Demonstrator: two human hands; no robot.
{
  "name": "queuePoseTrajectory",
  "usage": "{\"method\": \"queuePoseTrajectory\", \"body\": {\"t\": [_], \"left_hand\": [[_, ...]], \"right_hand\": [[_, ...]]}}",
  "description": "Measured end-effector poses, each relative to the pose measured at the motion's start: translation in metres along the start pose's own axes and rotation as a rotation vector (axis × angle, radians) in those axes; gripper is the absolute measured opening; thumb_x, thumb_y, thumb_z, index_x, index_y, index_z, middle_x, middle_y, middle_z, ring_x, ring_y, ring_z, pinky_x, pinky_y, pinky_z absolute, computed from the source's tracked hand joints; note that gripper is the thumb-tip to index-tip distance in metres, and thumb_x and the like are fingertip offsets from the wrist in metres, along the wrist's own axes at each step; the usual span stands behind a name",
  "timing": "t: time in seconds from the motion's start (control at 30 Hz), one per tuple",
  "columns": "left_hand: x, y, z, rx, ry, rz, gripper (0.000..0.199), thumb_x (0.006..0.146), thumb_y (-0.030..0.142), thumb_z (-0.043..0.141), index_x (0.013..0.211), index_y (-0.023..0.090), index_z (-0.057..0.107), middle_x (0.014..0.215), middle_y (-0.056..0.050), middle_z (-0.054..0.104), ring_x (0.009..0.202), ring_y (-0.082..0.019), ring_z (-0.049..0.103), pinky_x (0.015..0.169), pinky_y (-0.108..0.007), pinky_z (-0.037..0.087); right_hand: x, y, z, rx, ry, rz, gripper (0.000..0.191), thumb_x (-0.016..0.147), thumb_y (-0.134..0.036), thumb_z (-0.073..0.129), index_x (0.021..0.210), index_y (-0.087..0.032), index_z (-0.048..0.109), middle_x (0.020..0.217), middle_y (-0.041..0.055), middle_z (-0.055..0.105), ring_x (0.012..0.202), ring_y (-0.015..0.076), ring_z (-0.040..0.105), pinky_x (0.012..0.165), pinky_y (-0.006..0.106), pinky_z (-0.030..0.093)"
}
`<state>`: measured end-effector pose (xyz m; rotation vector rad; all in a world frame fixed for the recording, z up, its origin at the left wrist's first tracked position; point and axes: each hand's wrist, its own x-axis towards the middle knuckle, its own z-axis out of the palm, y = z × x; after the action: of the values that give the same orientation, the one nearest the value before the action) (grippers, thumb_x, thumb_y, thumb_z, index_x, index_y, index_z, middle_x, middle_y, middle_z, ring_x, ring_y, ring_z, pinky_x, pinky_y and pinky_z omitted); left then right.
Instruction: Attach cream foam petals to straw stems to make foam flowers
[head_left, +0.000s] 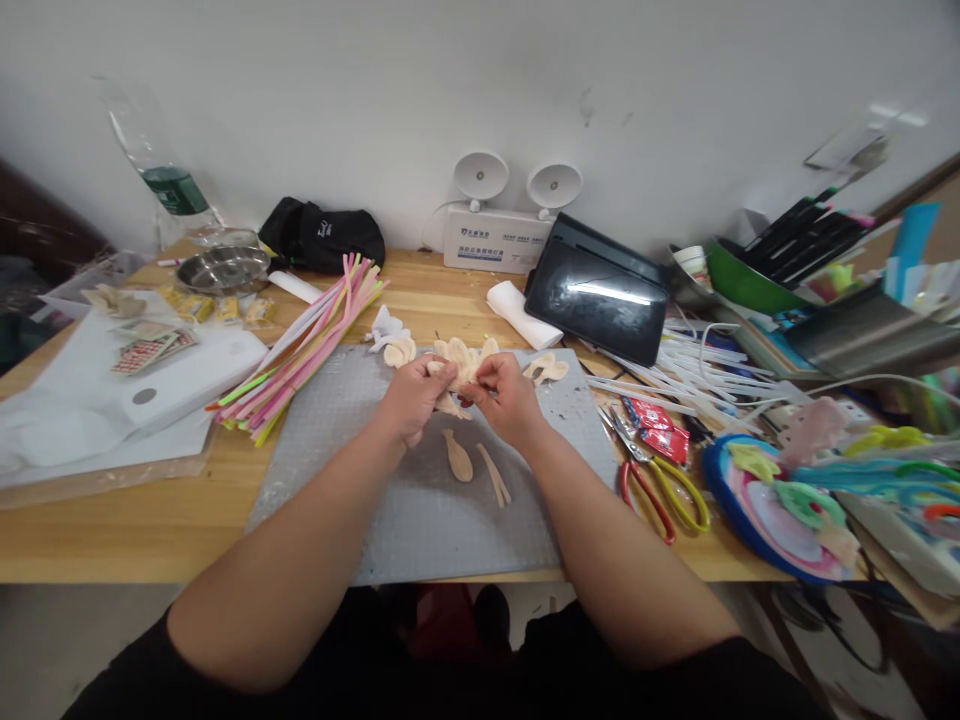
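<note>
Grey mat [442, 535] | left fingers [442, 370], right fingers [491, 376]: pinching spoon-shaped pieces [458, 352]

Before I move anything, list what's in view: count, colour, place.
spoon pieces: several, beige, in hands, on mat
forked strip: one, beige, on mat
mat: one, grey, centre
fuzzy stems: many, mostly pink, left
bottle: one, clear, back left
metal bowl: one, silver, back left
pouch: one, black, back left
packets: several, yellow, left
lamp unit: one, white, back
screen: one, black, back right
thin sticks: many, white, right
hand tools: two, red and yellow, right
sachets: two, red, right
tray: one, blue, right
deep bowl: one, green, back right
markers: several, black, back right
table: one, brown, beneath
blurred clutter: uncountable, mixed, right
left hand: one, bare, centre
right hand: one, bare, centre
</note>
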<state>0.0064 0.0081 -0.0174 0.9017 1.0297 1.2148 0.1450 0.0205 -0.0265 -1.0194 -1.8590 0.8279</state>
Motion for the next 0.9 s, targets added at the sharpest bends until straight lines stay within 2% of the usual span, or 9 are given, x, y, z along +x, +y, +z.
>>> {"method": "queuePoseTrajectory", "body": {"t": [0.2,0.33,0.5,0.57,0.7,0.9], "left_hand": [[0.001,-0.005,0.001,0.009,0.053,0.064,0.027,0.063,0.04,0.063,0.069,0.018,0.049,0.051,0.006,0.044,0.043,-0.006,0.041,0.044,-0.02,0.032],[0.003,-0.007,-0.001,0.009,0.085,0.088,0.028,0.061,0.04,0.064,0.067,0.017,0.049,0.051,0.007,0.041,0.042,-0.005,0.036,0.043,-0.019,0.028],[0.006,-0.011,-0.002,0.021,0.136,0.118,0.027,0.062,0.041,0.063,0.069,0.017,0.051,0.053,0.006,0.045,0.046,-0.006,0.04,0.046,-0.018,0.03],[0.006,-0.011,-0.002,0.019,0.148,0.12,0.027,0.063,0.04,0.063,0.068,0.017,0.051,0.053,0.006,0.043,0.046,-0.005,0.039,0.045,-0.018,0.03],[0.003,-0.005,-0.001,-0.056,0.095,0.068,0.027,0.062,0.038,0.064,0.068,0.017,0.047,0.053,0.007,0.042,0.045,-0.005,0.039,0.045,-0.018,0.034],[-0.001,0.009,-0.003,-0.082,0.013,-0.051,0.03,0.058,0.034,0.068,0.073,0.018,0.047,0.059,0.006,0.05,0.046,-0.006,0.048,0.045,-0.02,0.04]], "right_hand": [[0.001,-0.004,0.002,0.034,0.015,0.029,0.022,0.069,-0.035,0.06,0.066,-0.021,0.044,0.055,-0.0051,0.054,0.051,0.0099,0.053,0.051,0.022,0.039],[0.001,-0.006,0.001,0.056,0.01,0.001,0.018,0.066,-0.033,0.062,0.068,-0.02,0.049,0.061,-0.0039,0.056,0.055,0.0092,0.051,0.056,0.023,0.041],[-0.001,-0.005,0.003,0.101,-0.04,-0.049,0.03,0.055,-0.034,0.071,0.073,-0.021,0.05,0.067,-0.0033,0.056,0.061,0.01,0.052,0.06,0.025,0.044],[-0.001,-0.003,0.005,0.119,-0.034,-0.042,0.03,0.056,-0.033,0.07,0.073,-0.021,0.05,0.067,-0.0037,0.055,0.06,0.0093,0.051,0.06,0.025,0.044],[0.0,0.0,0.006,0.212,-0.004,0.018,0.026,0.06,-0.03,0.068,0.076,-0.021,0.049,0.069,-0.0038,0.053,0.058,0.0082,0.051,0.056,0.023,0.044],[0.003,0.0,0.003,0.491,-0.054,0.129,0.025,0.061,-0.027,0.067,0.076,-0.021,0.048,0.064,-0.0051,0.056,0.056,0.0098,0.057,0.055,0.025,0.047]]}}
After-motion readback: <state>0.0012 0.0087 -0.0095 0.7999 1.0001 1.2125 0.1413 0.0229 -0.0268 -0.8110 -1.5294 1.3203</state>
